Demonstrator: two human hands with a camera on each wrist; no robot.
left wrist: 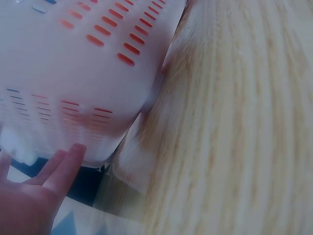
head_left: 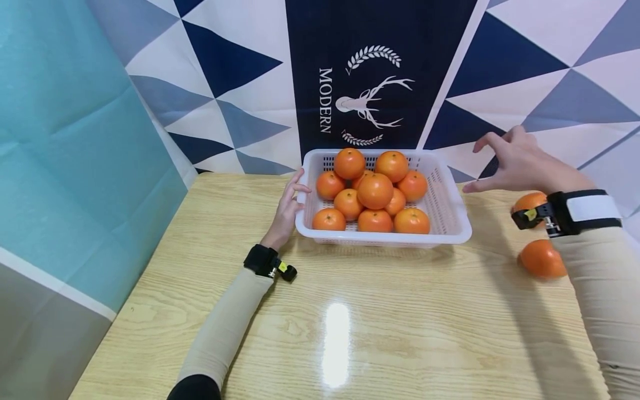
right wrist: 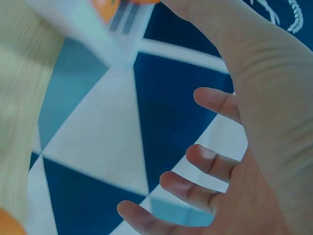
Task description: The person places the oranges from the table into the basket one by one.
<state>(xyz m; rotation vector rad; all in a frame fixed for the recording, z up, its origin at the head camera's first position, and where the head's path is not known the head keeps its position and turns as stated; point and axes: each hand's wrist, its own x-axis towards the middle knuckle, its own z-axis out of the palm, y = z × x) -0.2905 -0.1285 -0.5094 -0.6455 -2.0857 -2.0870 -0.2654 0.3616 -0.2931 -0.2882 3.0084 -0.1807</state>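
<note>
A white plastic basket (head_left: 385,239) with slotted walls stands at the back of the table. It holds several oranges (head_left: 375,191), some stacked on others. At its left end, my left hand (head_left: 286,214) touches the rim. The left wrist view has the fingers (left wrist: 66,171) of that hand extended along the outer wall. Raised beyond the basket's right end is my right hand (head_left: 522,162), thumb and fingers spread apart, holding nothing. In the right wrist view the fingers (right wrist: 183,188) are slightly bent, with the basket's corner blurred at the upper left.
Two loose oranges lie on the table's right side: one (head_left: 542,259) beside the right forearm, another (head_left: 532,201) behind it, partly hidden by the wrist camera. A patterned cloth (head_left: 240,72) hangs behind the wooden table (head_left: 400,322), and a teal sheet (head_left: 65,139) borders the left.
</note>
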